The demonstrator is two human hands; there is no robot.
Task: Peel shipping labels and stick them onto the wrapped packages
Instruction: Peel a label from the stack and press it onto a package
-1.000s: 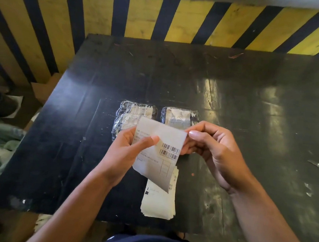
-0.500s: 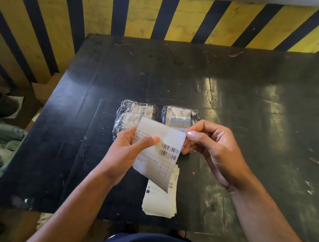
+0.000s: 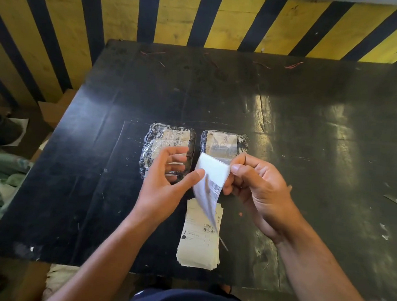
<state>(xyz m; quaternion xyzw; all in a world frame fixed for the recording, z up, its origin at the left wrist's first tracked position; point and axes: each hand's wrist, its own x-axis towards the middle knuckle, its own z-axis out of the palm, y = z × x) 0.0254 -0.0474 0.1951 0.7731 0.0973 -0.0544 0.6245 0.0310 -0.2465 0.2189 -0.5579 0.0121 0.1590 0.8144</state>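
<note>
This looks like a warehouse packing station. A scuffed black desk point(image 3: 288, 138) stands against a wall point(image 3: 226, 22) painted in yellow and black hazard stripes (industrial marking), with a stack of shipping labels point(image 3: 198, 243) and plastic-wrapped packages point(image 3: 167, 138) on it.

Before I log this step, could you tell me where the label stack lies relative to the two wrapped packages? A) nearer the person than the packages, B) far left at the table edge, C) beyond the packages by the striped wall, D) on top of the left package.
A: the label stack lies on the table on the person's side of the two wrapped packages, below both hands.
</note>
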